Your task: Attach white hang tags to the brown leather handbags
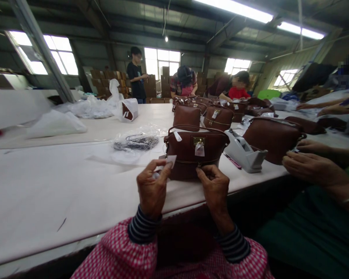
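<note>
A brown handbag (183, 155) stands upright on the white table, its gold lock plate (199, 141) facing me with a white wrap (199, 150) hanging from it. Between thumb and forefinger, my left hand (153, 186) pinches a small white piece (171, 159) in front of the bag's left side. My right hand (213, 186) is closed at the zipper pull (199, 165) on the lower front, fingertips pinched on it. A white tag (177, 136) lies against the bag's upper left.
Right of the bag are a grey tape dispenser (247, 153) and a pink cutter (233, 161). A co-worker's hands (311, 161) are beside another brown bag (272, 137). Plastic-wrapped chains (136, 142) lie left; more bags (218, 116) stand behind.
</note>
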The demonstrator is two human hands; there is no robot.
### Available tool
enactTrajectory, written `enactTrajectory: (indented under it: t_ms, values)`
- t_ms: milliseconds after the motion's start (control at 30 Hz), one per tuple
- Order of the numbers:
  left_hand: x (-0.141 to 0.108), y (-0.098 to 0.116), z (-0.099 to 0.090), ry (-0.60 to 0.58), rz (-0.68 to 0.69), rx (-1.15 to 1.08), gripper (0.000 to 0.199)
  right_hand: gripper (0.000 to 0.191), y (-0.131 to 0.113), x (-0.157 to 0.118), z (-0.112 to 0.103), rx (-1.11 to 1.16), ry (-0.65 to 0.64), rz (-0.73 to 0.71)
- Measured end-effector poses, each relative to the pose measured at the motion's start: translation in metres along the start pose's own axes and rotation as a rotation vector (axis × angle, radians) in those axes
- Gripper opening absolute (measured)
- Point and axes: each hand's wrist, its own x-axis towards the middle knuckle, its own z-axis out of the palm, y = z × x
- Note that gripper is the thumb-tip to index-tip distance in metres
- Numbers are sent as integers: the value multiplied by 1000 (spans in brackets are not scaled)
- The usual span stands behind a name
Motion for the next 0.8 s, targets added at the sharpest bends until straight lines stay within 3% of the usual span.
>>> enactTrajectory:
  t_ms: [100, 167, 333, 433, 500, 567, 733, 800]
  values:
    - [36, 21, -23, 129, 163, 48, 22, 25, 0, -1, 0, -24, 20, -7]
    - [63, 29, -32, 126, 238, 8, 23, 23, -1, -2, -1, -34, 18, -8]
    - [110, 26, -24, -233, 88, -228, 26, 25, -4, -1, -1, 143, 2, 108]
    - [116, 22, -14, -401, 19, -341, 26, 24, -5, 1, 0, 126, -7, 83]
    - [114, 21, -10, -424, -5, -372, 25, 22, -3, 1, 1, 84, 4, 39]
    - [111, 22, -8, -399, 0, -367, 24, 21, -1, 2, 2, -7, 35, -59]
    - [103, 22, -3, -277, 79, -272, 20, 17, 1, 4, 7, -371, 112, -480]
    - [101, 21, -2, -237, 136, -209, 21, 15, -1, 2, 11, -405, 116, -536]
